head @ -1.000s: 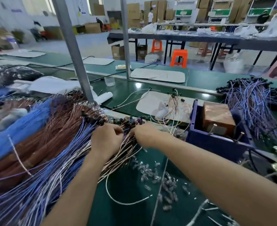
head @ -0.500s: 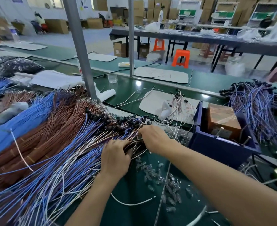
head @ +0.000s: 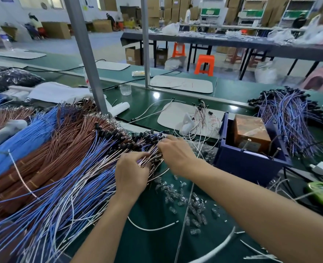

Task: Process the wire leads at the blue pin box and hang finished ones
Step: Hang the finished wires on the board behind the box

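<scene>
At frame centre, the left hand (head: 132, 173) curls around a bunch of wire leads (head: 92, 164) from the pile at left. The right hand (head: 177, 152) pinches their black-tipped ends. The blue pin box (head: 250, 164) sits just right of both hands.

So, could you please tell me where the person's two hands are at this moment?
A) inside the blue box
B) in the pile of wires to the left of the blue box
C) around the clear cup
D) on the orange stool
B: the left hand and the right hand both have their fingers curled into the pile of wires, while the blue box sits untouched to their right.
</scene>
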A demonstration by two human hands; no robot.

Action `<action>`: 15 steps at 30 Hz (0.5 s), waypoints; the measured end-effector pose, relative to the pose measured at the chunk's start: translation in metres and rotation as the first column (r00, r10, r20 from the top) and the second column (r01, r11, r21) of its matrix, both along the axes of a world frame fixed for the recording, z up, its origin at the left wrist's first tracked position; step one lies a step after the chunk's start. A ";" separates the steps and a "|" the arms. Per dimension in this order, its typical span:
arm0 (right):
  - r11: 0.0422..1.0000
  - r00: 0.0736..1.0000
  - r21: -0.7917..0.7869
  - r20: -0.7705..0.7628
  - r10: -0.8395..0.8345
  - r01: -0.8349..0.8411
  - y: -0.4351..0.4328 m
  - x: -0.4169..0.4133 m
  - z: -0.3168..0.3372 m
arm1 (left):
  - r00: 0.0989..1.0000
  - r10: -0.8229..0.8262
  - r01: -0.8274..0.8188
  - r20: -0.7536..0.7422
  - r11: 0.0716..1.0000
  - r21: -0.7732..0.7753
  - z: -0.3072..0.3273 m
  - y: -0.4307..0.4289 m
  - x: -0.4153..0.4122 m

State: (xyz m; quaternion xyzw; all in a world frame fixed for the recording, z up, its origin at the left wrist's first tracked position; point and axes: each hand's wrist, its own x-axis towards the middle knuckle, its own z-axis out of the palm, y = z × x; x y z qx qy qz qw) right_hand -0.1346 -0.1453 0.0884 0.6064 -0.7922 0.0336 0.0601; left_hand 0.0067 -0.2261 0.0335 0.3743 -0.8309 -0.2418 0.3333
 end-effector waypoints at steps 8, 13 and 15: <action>0.918 0.968 -0.317 0.155 -0.198 0.239 0.025 0.013 0.068 | 0.968 -0.091 0.185 -0.234 0.889 0.418 0.022 -0.001 -0.006; 0.852 0.896 -0.335 0.332 -0.294 0.403 0.080 0.004 0.086 | 0.918 -0.156 0.371 -0.365 0.664 0.649 0.047 -0.009 0.014; 0.836 0.857 -0.323 0.426 -0.290 0.443 0.108 0.003 0.086 | 0.917 -0.221 0.391 -0.331 0.661 0.641 0.058 -0.009 0.019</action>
